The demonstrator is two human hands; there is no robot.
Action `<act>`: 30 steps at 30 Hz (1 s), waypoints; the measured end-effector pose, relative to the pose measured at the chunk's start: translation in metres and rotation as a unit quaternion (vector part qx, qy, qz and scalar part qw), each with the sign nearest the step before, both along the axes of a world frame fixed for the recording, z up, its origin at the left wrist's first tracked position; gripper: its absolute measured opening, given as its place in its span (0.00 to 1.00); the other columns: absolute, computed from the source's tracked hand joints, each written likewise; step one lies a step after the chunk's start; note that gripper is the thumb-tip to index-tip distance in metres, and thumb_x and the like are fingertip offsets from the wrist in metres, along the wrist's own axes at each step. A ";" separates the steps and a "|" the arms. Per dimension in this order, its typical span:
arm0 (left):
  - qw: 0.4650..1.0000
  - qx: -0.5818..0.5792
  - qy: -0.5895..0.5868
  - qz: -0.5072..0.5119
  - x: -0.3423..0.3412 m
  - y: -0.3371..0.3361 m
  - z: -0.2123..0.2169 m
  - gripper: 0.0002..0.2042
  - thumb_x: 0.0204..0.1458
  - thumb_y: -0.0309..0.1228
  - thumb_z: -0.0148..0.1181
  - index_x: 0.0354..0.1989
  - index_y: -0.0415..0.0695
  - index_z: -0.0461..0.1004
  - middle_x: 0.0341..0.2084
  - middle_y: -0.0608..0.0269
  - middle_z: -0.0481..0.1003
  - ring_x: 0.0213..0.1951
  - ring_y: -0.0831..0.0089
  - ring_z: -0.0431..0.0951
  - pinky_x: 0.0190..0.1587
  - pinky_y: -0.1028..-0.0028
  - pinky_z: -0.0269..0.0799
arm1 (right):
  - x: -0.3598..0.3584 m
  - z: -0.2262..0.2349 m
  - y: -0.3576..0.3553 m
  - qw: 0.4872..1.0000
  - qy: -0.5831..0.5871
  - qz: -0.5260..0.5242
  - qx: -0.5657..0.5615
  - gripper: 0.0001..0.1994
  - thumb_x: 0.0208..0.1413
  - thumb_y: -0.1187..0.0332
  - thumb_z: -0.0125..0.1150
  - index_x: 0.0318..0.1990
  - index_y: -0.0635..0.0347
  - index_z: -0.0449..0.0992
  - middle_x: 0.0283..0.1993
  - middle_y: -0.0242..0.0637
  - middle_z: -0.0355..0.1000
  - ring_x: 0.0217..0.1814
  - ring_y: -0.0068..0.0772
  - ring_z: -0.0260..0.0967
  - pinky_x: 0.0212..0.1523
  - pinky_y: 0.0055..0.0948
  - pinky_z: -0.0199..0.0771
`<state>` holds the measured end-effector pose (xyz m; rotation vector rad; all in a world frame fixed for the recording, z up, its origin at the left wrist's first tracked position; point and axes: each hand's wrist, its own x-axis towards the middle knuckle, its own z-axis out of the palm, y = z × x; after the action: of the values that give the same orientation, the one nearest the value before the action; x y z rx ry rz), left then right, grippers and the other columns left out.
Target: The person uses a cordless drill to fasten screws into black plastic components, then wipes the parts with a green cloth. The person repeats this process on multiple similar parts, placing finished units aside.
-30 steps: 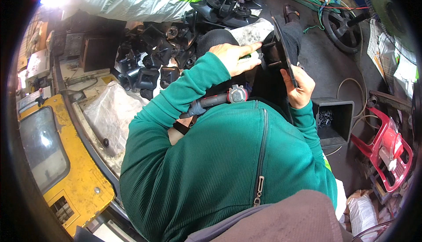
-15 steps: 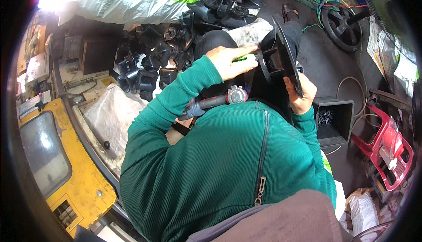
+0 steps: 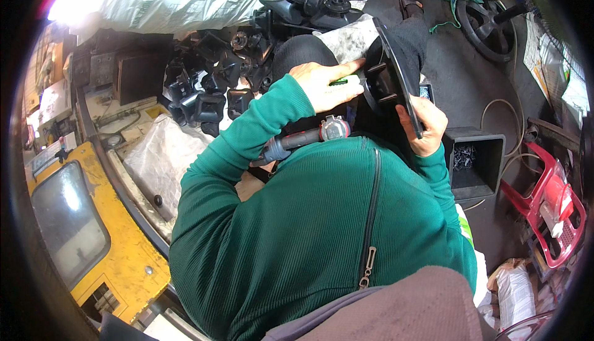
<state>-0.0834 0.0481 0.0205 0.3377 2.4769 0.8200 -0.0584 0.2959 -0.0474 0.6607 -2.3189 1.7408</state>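
A black moulded plastic part [image 3: 401,73] with a flat plate and a raised, ribbed hollow side stands tilted over my lap. My right hand [image 3: 426,123] is closed on the plate's lower right edge, thumb on the inner face. My left hand [image 3: 325,87] is closed round a small green-handled tool [image 3: 338,82], its fingers pointing at the part's raised side. The tool's working end is hidden. Across my lap, below the left hand, lies a grey and red power tool [image 3: 303,138].
Similar black parts [image 3: 210,106] are heaped at the left and far side, by a large white and green sack [image 3: 185,0]. At right stand a black bin [image 3: 473,161] of small metal pieces and a red plastic chair [image 3: 544,205]. A yellow machine panel [image 3: 124,254] is at left.
The black part has tilted slightly, its top edge swinging left. My hands keep nearly the same places and grips. The whole view has shifted a little.
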 end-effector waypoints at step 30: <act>0.884 0.198 -0.418 0.069 -0.048 -0.008 -0.042 0.22 0.56 0.50 0.49 0.55 0.53 0.68 0.14 0.74 0.63 0.14 0.86 0.58 0.15 0.83 0.51 | 0.003 -0.026 0.019 1.000 0.002 -0.002 -0.019 0.11 0.41 0.77 0.63 0.36 0.69 0.76 0.27 0.44 0.74 0.27 0.40 0.73 0.30 0.28 0.71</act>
<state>-0.1314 0.0402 -0.0218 -0.0694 1.5303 1.2169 -0.0554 0.3150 -0.0738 0.6525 -2.2757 1.7757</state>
